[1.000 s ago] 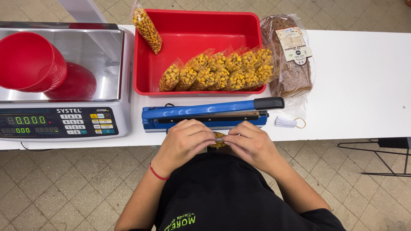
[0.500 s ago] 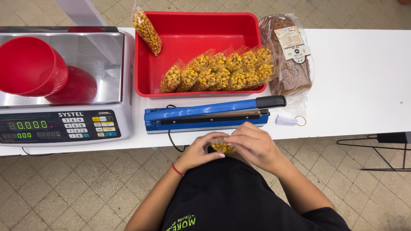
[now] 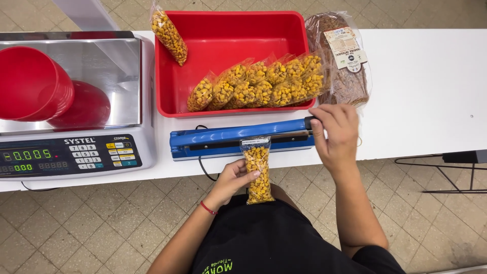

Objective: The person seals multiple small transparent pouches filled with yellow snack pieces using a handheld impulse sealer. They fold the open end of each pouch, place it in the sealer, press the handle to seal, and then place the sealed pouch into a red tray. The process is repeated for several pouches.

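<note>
- Left hand [image 3: 231, 180] pinches the corn bag [image 3: 257, 170], its top laid in the blue heat sealer [image 3: 238, 140], off the desk [image 3: 431, 91] at 6 o'clock.
- Right hand [image 3: 335, 134] grips the sealer's handle [image 3: 310, 123] at 3 o'clock.
- Risk: a loose pinch could slip the bag; a crooked seal might spill kernels.

The bag [image 3: 257, 170] in the left hand [image 3: 231, 180] lies before the sealer [image 3: 238, 139]; the tray [image 3: 175, 76] is behind, the scale [image 3: 76, 101] left.

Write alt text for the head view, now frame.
Left hand holds a small clear bag of yellow kernels with its top in a blue heat sealer while the right hand grips the sealer's handle end. Behind: red tray of filled bags, scale.
</note>
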